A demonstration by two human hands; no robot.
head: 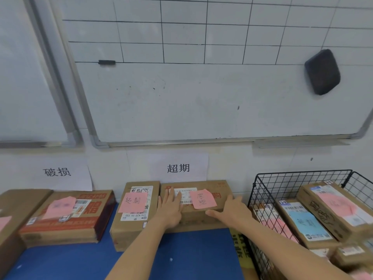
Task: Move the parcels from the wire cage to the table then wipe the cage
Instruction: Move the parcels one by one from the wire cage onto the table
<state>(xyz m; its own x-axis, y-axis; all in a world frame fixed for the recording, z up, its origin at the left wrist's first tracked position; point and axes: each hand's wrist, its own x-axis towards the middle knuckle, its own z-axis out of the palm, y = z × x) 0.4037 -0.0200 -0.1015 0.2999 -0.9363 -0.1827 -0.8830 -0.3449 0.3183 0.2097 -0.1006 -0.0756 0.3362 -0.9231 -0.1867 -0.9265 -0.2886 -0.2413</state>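
Observation:
A brown cardboard parcel point(210, 188) with a pink note rests on the blue table point(191, 257) against the wall. My left hand point(170, 209) lies flat on its left top edge and my right hand point(232, 211) grips its right front corner. Beside it on the left stands a smaller parcel point(131, 221) with a pink note. The black wire cage point(282, 182) at the right holds several parcels, among them one with a blue label point(306, 221) and one with a pink label point(333, 205).
Two flat boxes point(66, 217) lie at the table's left under a paper sign point(58, 172). Another sign point(178, 168) hangs above the middle parcels. A whiteboard point(201, 87) with a black eraser point(322, 72) covers the wall.

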